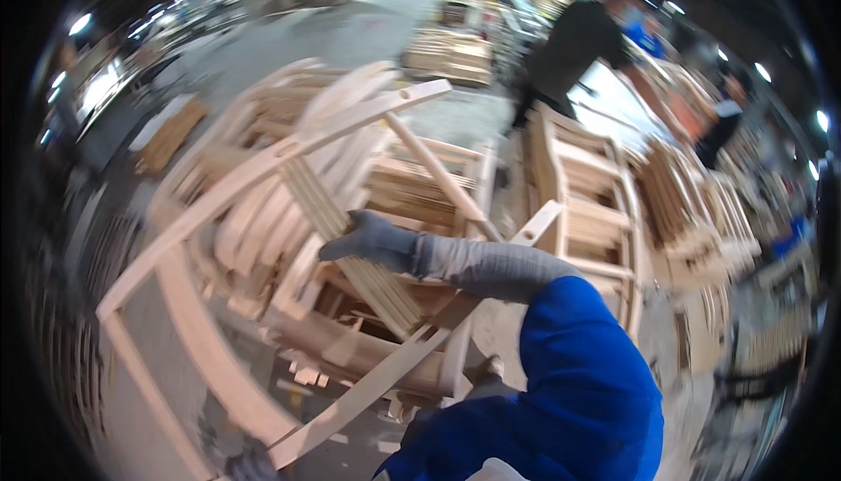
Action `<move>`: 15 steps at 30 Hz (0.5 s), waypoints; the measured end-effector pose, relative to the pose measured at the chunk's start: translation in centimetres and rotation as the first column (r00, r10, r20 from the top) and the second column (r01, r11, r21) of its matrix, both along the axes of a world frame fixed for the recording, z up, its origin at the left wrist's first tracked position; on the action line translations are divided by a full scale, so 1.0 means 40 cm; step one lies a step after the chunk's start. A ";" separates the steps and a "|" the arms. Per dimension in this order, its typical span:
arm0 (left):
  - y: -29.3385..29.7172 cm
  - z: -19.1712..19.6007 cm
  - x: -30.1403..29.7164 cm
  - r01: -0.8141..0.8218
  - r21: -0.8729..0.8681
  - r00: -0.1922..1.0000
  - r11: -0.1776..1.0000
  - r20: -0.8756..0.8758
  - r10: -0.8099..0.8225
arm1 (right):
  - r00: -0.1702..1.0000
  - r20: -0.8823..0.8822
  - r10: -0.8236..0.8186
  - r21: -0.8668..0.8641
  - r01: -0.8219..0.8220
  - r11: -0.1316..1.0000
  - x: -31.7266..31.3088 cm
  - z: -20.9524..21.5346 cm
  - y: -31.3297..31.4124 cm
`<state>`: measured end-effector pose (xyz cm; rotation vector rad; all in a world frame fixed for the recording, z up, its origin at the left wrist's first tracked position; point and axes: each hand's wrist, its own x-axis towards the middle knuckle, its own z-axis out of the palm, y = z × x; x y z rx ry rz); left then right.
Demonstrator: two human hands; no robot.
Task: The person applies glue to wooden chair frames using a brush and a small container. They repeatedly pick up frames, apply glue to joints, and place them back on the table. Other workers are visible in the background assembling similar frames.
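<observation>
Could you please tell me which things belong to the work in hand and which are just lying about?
In hand:
wooden frame
its grooved slat, in the right hand
left hand, blurred, at the frame's lower corner

Seemingly just lying about:
pile of curved wooden pieces beyond the frame
stacked ladder-like frames, right
stacked boards farther off

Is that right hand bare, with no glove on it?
No, the right hand wears a grey glove as it grips the slats of the wooden frame.

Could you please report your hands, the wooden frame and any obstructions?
Right hand on wooden frame, gripping grooved slat. Left hand at lower corner, grip unclear. Stacked wooden parts beyond frame; contact unclear.
</observation>
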<state>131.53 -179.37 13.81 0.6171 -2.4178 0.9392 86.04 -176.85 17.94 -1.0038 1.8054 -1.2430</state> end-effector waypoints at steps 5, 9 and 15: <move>-0.123 0.077 -0.090 -0.191 -0.272 0.872 0.943 -0.489 0.036 | 0.937 0.289 -0.198 -0.108 0.238 0.965 0.017 0.059 0.285; -0.179 0.055 -0.275 0.430 0.421 0.598 0.799 -0.795 0.097 | 0.706 0.638 -0.308 -0.270 0.579 0.769 0.006 0.015 0.480; -0.045 0.059 -0.688 0.563 0.408 0.758 0.719 -0.601 -0.253 | 0.430 0.852 -0.300 -0.220 0.813 0.540 -0.071 -0.061 0.783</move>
